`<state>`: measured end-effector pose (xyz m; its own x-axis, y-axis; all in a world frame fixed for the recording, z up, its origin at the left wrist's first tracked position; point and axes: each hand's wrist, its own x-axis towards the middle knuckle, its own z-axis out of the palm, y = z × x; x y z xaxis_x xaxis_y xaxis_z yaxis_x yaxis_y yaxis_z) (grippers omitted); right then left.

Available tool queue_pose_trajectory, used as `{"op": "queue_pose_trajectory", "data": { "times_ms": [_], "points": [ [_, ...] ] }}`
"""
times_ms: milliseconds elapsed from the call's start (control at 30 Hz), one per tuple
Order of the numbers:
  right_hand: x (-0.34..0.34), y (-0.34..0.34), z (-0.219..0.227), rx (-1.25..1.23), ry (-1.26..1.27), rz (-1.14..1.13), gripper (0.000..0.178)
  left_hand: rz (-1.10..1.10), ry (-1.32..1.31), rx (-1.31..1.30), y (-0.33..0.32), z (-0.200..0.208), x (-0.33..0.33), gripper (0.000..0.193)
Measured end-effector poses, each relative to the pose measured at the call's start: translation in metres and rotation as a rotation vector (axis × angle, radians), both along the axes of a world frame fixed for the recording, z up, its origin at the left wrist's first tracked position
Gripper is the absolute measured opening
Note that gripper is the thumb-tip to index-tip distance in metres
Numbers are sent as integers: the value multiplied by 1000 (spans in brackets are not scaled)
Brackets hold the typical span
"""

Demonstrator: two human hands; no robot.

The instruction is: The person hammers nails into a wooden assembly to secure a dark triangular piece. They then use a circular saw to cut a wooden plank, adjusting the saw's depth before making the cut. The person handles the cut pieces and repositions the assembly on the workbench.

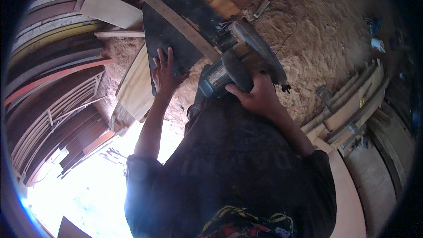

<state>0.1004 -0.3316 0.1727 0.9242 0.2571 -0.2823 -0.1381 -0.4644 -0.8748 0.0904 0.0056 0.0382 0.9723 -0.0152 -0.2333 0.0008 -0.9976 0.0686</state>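
Observation:
My right hand is closed round the rear of a dark circular saw. Its motor body points left and its long curved part reaches away from me. The saw stands at the right side of a black-faced board, and its blade is hidden from this view. Along that board runs a narrow wooden strip, whose near end meets the saw. My left hand lies with fingers spread on the board's near left part, holding no tool.
Sawdust covers the ground at the right, where a thin cord curves near the saw. Boards and frames are stacked at the left. A pale plank lies beside my left forearm; more timber lies at the right.

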Motion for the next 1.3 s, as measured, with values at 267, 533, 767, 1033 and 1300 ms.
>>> {"op": "queue_pose_trajectory", "data": {
  "times_ms": [267, 533, 767, 1033, 1300],
  "points": [
    [23, 19, 12, 61, 191, 105, 46, 6, 4, 8, -6, 5, 2, 134],
    [22, 25, 0, 22, 166, 148, 45, 15, 57, 9, -8, 9, 3, 132],
    [33, 35, 8, 52, 216, 117, 48, 3, 65, 4, 2, -2, -2, 127],
    [42, 45, -3, 146, 198, 138, 46, -56, 58, -1, 11, -6, -2, 105],
    [51, 54, -2, 109, 239, 169, 51, -100, 0, -79, 13, -5, -4, 108]
  ]
}}
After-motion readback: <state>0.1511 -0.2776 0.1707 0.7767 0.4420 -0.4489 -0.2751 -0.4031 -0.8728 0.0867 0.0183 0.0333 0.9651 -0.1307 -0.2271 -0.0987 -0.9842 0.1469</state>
